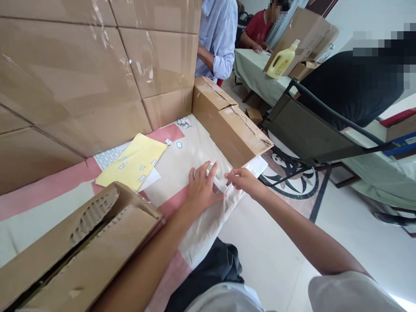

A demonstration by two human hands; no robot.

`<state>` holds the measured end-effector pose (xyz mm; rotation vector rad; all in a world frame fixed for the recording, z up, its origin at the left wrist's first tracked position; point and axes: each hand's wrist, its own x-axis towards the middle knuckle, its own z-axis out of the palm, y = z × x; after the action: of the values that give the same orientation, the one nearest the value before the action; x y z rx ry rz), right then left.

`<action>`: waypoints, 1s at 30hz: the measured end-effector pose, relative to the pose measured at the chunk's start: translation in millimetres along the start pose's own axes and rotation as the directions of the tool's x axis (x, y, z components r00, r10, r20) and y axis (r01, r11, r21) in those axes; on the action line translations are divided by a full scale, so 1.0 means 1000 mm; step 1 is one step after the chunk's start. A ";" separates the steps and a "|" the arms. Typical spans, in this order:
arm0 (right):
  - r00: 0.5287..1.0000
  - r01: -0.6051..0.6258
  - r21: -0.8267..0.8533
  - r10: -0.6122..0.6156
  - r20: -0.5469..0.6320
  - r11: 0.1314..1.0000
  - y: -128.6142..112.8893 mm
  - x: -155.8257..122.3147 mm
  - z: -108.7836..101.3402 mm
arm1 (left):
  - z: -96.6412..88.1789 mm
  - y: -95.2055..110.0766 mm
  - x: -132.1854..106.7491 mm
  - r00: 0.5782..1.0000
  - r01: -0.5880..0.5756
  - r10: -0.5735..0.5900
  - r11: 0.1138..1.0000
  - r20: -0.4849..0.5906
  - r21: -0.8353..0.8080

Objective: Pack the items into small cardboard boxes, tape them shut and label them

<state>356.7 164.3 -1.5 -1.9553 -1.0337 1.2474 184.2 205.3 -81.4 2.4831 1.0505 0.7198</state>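
My left hand [202, 186] lies flat with fingers spread on a small white object [218, 181] at the near edge of the cloth-covered table [48, 203]. My right hand [243, 178] pinches the right end of that white object between thumb and fingers. What the white object is I cannot make out. A white paper sheet [257, 165] lies just beyond my right hand, under the torn cardboard box [227, 118].
A yellow sheet [134, 161] with small stickers and a white sticker sheet [106, 157] lie further back on the table. Big taped cartons [81, 69] wall the back. A cardboard box [84, 255] stands near left. Right: a folding chair [308, 134], seated persons, a yellow bottle [282, 60].
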 end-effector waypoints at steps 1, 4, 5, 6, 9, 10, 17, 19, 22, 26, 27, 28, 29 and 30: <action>0.999 0.038 0.007 -0.038 -0.003 0.999 0.001 -0.003 0.000 | 0.000 0.000 0.001 1.000 0.003 -0.003 1.000 -0.002 -0.003; 0.996 0.090 0.018 -0.090 -0.013 0.996 0.008 -0.015 -0.003 | 0.001 -0.002 0.001 1.000 0.009 -0.010 1.000 -0.003 -0.024; 0.997 0.079 0.024 -0.078 -0.020 0.997 0.011 -0.019 -0.004 | 0.001 -0.002 0.001 1.000 0.013 -0.013 0.999 -0.002 -0.033; 0.998 0.060 0.036 -0.059 -0.025 0.998 0.014 -0.023 -0.005 | 0.001 -0.003 0.001 1.000 0.017 -0.017 0.999 -0.002 -0.042; 0.999 0.031 0.084 -0.028 -0.035 0.996 0.024 -0.031 -0.005 | 0.002 -0.003 0.001 1.000 0.017 -0.018 0.998 -0.016 -0.059; 0.999 0.026 0.101 -0.023 -0.038 0.995 0.028 -0.033 -0.005 | 0.002 -0.003 0.001 1.000 0.016 -0.017 0.998 -0.025 -0.063; 0.993 -0.100 0.276 0.114 -0.034 0.956 0.039 -0.029 0.007 | 0.008 -0.003 0.000 0.997 0.015 -0.018 0.999 -0.081 -0.047; 0.992 -0.120 0.354 0.127 0.005 0.928 0.038 -0.027 0.008 | 0.010 -0.004 0.001 0.995 0.014 -0.018 0.999 -0.100 -0.038; 0.988 -0.156 0.464 0.139 0.072 0.872 0.038 -0.024 0.009 | 0.012 -0.004 0.001 0.993 0.021 -0.025 0.999 -0.118 -0.039; 0.992 -0.121 0.598 0.079 0.095 0.792 0.046 -0.018 0.013 | 0.011 -0.003 0.001 0.994 0.034 -0.040 0.998 -0.100 -0.061; 0.995 -0.089 0.621 0.046 0.086 0.779 0.048 -0.017 0.015 | 0.011 -0.003 0.001 0.995 0.034 -0.040 0.997 -0.095 -0.067; 0.997 -0.059 0.637 0.016 0.073 0.769 0.051 -0.016 0.017 | 0.011 -0.003 0.001 0.995 0.033 -0.039 0.997 -0.091 -0.072; 0.998 -0.035 0.647 -0.006 0.062 0.762 0.054 -0.015 0.018 | 0.010 -0.003 0.001 0.996 0.031 -0.037 0.997 -0.086 -0.074; 0.998 -0.021 0.652 -0.019 0.054 0.758 0.056 -0.015 0.019 | 0.010 -0.003 0.001 0.996 0.028 -0.034 0.997 -0.083 -0.073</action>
<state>351.4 124.1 -46.9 -1.3712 -0.5005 1.4276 189.1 206.9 -90.9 2.3895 1.0711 0.8444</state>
